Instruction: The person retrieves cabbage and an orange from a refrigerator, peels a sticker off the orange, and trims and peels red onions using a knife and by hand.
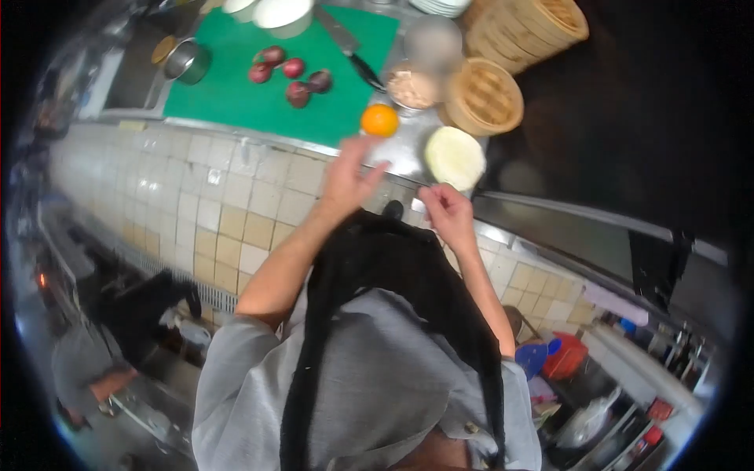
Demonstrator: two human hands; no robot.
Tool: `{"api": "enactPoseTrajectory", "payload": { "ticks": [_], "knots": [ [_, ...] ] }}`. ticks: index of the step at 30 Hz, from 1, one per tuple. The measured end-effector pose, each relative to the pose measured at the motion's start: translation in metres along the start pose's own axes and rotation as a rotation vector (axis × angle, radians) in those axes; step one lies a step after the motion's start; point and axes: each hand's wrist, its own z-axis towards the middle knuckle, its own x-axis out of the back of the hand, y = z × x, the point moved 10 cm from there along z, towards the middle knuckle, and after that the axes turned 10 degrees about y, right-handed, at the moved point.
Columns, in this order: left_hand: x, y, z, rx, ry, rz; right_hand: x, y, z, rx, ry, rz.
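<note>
My left hand [353,177] hangs over the counter's front edge with thumb and fingers apart, just below an orange [380,121]. The fingertips come close to the fruit; whether they touch it I cannot tell. My right hand [451,217] has its thumb and fingers pinched together, near a pale round cut vegetable, perhaps cabbage [455,158]. What lies in that pinch, if anything, is too small to make out. Red onions [294,68] lie in a loose group on a green cutting board [228,98]. A knife with a black handle [366,73] rests along the board's right side.
Behind the orange stands a bowl of pale pieces [412,85]. Bamboo steamers [484,97] are at the right, white bowls [284,16] at the back. A metal pot [187,62] sits at the left. Another person [86,361] is at the lower left, above the tiled floor [236,204].
</note>
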Motion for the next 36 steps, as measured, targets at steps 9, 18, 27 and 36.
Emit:
{"api": "enactPoseTrajectory", "payload": {
  "ticks": [9,18,27,36],
  "knots": [
    [0.006,-0.015,-0.068,0.126,-0.392,-0.021,-0.035,0.005,0.002,-0.036,-0.181,0.01],
    [0.137,-0.256,-0.16,1.266,0.328,-0.309,-0.081,0.053,-0.009,-0.081,-0.265,-0.07],
    [0.148,-0.445,-0.15,1.484,0.688,-0.445,-0.116,0.093,-0.024,-0.355,-0.03,-0.178],
    [0.058,-0.572,-0.127,1.397,0.928,-0.836,-0.227,0.113,-0.027,-0.192,-0.194,-0.368]
  ]
}}
